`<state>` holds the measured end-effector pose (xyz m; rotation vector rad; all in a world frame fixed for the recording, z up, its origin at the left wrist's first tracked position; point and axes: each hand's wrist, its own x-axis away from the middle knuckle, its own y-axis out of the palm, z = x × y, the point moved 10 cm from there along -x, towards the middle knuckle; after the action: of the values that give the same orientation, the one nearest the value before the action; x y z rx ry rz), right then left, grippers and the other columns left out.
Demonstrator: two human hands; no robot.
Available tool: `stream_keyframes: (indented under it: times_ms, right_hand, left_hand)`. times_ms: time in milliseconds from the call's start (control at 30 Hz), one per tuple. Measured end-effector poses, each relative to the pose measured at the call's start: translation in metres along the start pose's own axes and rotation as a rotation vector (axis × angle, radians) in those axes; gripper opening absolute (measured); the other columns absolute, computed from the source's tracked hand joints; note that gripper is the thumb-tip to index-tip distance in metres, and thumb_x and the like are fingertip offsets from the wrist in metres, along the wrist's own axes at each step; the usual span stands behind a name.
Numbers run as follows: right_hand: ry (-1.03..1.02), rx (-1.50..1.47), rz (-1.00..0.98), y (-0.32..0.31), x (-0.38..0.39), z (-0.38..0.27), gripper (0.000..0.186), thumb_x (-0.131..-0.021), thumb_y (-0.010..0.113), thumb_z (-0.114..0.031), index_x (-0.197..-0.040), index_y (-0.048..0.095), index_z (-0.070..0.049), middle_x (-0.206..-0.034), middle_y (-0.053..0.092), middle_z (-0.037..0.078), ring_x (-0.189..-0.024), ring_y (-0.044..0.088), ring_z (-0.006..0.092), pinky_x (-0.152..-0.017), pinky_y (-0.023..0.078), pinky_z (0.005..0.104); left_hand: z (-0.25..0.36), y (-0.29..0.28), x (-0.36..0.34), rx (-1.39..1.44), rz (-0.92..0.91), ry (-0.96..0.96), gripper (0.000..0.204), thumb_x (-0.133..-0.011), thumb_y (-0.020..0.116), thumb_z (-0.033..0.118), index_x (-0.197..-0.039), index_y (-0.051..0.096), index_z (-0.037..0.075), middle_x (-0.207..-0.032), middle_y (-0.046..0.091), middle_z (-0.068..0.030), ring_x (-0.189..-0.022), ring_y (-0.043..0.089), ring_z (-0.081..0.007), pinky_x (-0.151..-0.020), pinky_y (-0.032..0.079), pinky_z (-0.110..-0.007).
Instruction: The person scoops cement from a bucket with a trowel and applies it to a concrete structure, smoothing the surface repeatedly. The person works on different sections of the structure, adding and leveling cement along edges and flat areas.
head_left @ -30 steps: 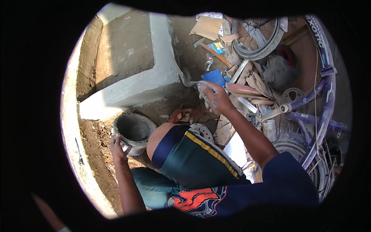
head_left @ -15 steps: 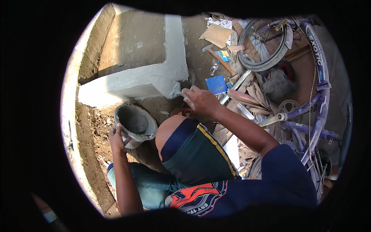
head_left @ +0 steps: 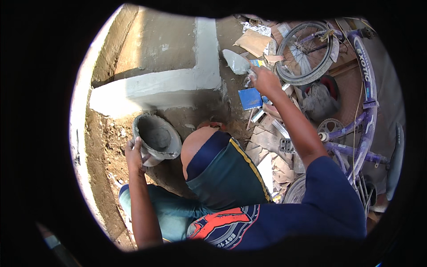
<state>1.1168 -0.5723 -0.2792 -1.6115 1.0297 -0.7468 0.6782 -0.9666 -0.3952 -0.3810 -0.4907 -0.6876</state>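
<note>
My left hand [head_left: 136, 155] grips the rim of a grey plastic bucket [head_left: 170, 147], whose inside is coated with wet grey mortar, at the lower left of the plastered ledge. My right hand [head_left: 263, 80] is closed on the handle of a trowel [head_left: 235, 62], with its mortar-smeared blade raised over the debris at the upper right of the pale, L-shaped plastered ledge [head_left: 173, 78]. The trowel's handle is mostly hidden by my fingers. My bent knee [head_left: 193, 151] is beside the bucket.
A purple bicycle frame [head_left: 369, 129] and a wheel [head_left: 302, 53] fill the right side. Cardboard scraps [head_left: 267, 138], a brown packet [head_left: 251, 42], a blue square piece [head_left: 249, 99] and a dark grey bag [head_left: 318, 102] lie among debris. A sunlit edge [head_left: 82, 133] runs along the left.
My right hand first moved down and left with the trowel over the ledge, then swung up and right, away from it. My left hand still holds the bucket.
</note>
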Motion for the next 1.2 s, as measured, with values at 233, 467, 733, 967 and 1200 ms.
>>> stream_keyframes:
  times_ms: [233,467,733,967,1200]
  right_hand:
    - [0.483,-1.194,-0.221,0.116,0.097,0.007,0.038,-0.106,0.066,-0.036,-0.13,0.071,-0.006,-0.077,0.066,0.005,-0.055,0.062,0.0111,-0.043,0.05,0.0302]
    - [0.617,-1.017,-0.219,0.136,0.164,-0.007,0.036,-0.106,0.065,-0.033,-0.122,0.072,-0.002,-0.07,0.063,0.003,-0.051,0.063,0.0124,-0.043,0.049,0.0298]
    - [0.616,-1.368,-0.153,0.161,0.145,-0.035,0.037,-0.108,0.064,-0.035,-0.124,0.069,-0.003,-0.086,0.067,0.004,-0.056,0.061,0.0114,-0.044,0.049,0.0288]
    - [0.573,-1.465,-0.079,0.178,0.144,-0.018,0.038,-0.108,0.063,-0.036,-0.126,0.069,-0.003,-0.088,0.067,0.004,-0.056,0.062,0.0122,-0.044,0.05,0.0296]
    - [0.34,-0.792,0.03,0.108,0.15,0.005,0.035,-0.103,0.068,-0.03,-0.127,0.069,-0.003,-0.092,0.072,0.012,-0.074,0.07,0.0229,-0.065,0.057,0.0395]
  left_hand:
    - [-0.003,0.0,0.013,0.003,0.012,-0.001,0.025,-0.106,0.067,0.038,-0.113,0.063,0.015,-0.115,0.062,-0.0023,-0.11,0.059,-0.0215,-0.084,0.06,-0.047]
    - [0.006,0.0,0.01,-0.038,0.017,-0.052,0.021,-0.105,0.067,0.041,-0.107,0.063,0.02,-0.103,0.06,0.0046,-0.1,0.056,-0.0135,-0.083,0.059,-0.043]
    - [0.007,-0.001,0.008,-0.034,0.04,-0.004,0.026,-0.104,0.068,0.043,-0.111,0.064,0.018,-0.102,0.058,0.0034,-0.103,0.056,-0.0144,-0.084,0.058,-0.045]
    - [0.005,-0.002,0.01,-0.06,0.037,-0.015,0.022,-0.105,0.067,0.041,-0.108,0.063,0.019,-0.106,0.06,0.0032,-0.104,0.055,-0.0154,-0.084,0.058,-0.045]
    - [0.009,-0.001,0.005,-0.064,0.02,-0.019,0.024,-0.104,0.068,0.043,-0.106,0.062,0.019,-0.104,0.06,0.0035,-0.101,0.054,-0.014,-0.081,0.058,-0.043]
